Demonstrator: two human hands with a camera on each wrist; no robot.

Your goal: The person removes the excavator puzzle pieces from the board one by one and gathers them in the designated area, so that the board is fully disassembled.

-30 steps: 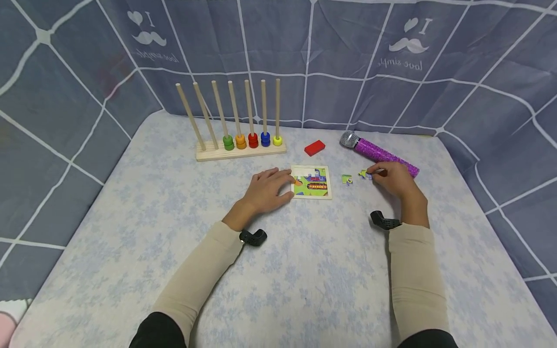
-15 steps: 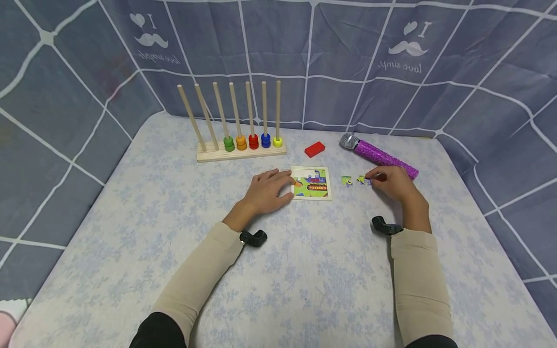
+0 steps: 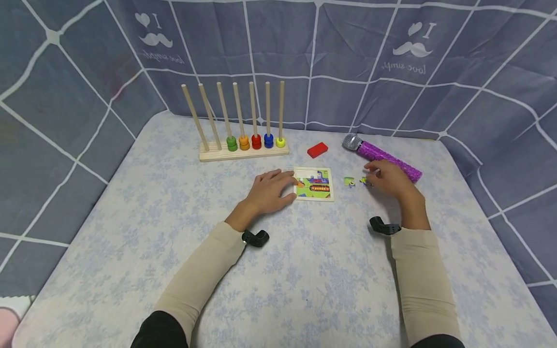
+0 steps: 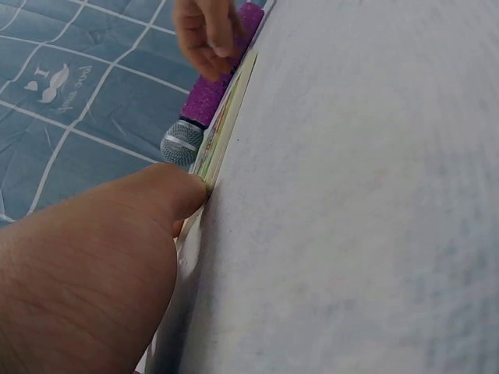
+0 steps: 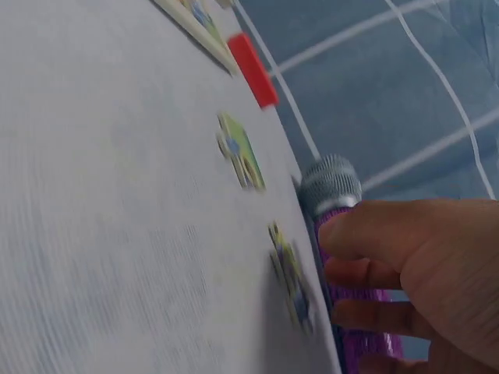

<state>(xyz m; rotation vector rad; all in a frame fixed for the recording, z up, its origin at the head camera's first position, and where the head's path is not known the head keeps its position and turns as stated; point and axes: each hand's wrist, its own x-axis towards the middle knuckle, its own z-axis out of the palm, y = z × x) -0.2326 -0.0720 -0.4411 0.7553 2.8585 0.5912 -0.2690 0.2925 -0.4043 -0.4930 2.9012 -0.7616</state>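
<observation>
A wooden-framed jigsaw puzzle point(image 3: 319, 187) with a colourful vehicle picture lies flat mid-table. My left hand point(image 3: 270, 192) rests at its left edge, thumb and fingertips touching the frame point(image 4: 231, 128); in the left wrist view the thumb meets its side. Two loose green jigsaw pieces lie right of the puzzle. The nearer piece point(image 3: 349, 181) lies apart from both hands. The other piece point(image 3: 363, 181) is partly hidden under my right hand point(image 3: 389, 179). In the right wrist view that piece point(image 5: 291, 276) lies on the cloth, apart from the spread, slightly bent fingers, which hold nothing.
A purple glittery microphone point(image 3: 383, 157) lies just behind my right hand. A red block point(image 3: 317, 150) sits behind the puzzle. At the back left stands a wooden peg rack point(image 3: 243, 153) with coloured rings. A grey-blue curtain point(image 3: 287, 53) borders the table.
My right hand first pinches the right-hand jigsaw piece and shifts it slightly toward the other piece. Now its fingers have parted and lifted off. My left hand stays at the puzzle's edge.
</observation>
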